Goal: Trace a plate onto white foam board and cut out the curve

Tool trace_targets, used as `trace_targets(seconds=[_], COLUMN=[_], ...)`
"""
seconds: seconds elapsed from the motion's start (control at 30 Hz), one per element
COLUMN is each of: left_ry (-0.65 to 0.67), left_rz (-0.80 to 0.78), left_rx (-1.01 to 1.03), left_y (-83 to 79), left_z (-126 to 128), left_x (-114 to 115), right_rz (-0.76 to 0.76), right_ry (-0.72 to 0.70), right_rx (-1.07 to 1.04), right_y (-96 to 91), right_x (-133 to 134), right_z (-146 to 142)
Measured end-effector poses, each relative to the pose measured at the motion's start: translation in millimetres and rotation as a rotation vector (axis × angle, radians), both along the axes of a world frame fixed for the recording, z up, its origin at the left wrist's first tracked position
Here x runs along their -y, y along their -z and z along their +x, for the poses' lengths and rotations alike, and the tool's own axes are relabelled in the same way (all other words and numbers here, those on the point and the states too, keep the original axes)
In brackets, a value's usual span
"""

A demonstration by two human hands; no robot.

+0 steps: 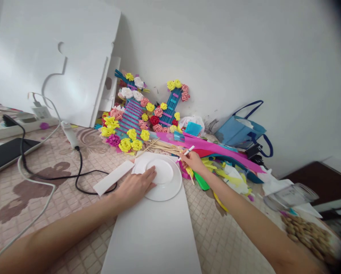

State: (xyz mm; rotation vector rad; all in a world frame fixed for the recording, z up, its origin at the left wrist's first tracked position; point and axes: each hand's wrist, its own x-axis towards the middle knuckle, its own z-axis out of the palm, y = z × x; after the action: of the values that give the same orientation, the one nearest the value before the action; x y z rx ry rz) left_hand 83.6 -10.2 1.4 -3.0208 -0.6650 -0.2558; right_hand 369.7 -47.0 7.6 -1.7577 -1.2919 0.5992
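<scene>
My left hand lies flat, fingers stretched out, on an upturned white plate that rests on a long white foam sheet. At the plate's far right rim, my right hand pinches a white pen, tip pointing down toward the rim. A smaller white foam strip lies just left of the plate. Bamboo sticks lie fanned out behind the plate.
Blue frames covered in paper roses lean on the wall behind. Coloured paper sheets and scraps pile at the right, beside a blue bag. Black and white cables, a power strip and large white foam boards stand left. A clear jar lies at the right.
</scene>
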Motion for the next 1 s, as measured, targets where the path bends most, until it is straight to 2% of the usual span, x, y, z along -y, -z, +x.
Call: trace_targets(seconds=[0.23, 0.73, 1.0], left_ry=[-0.005, -0.001, -0.010], left_rz=[0.000, -0.019, 0.010], left_rx=[0.020, 0.021, -0.019], left_y=[3.3, 0.0, -1.8], left_z=[0, 0, 0], left_x=[-1, 0, 1], right_rz=[0.003, 0.021, 0.062], right_ry=[0.000, 0.034, 0.046], right_rx=[0.039, 0.101, 0.180], right_y=[-1.2, -1.3, -7.2], right_x=[3, 12, 18], right_z=[-2, -10, -17])
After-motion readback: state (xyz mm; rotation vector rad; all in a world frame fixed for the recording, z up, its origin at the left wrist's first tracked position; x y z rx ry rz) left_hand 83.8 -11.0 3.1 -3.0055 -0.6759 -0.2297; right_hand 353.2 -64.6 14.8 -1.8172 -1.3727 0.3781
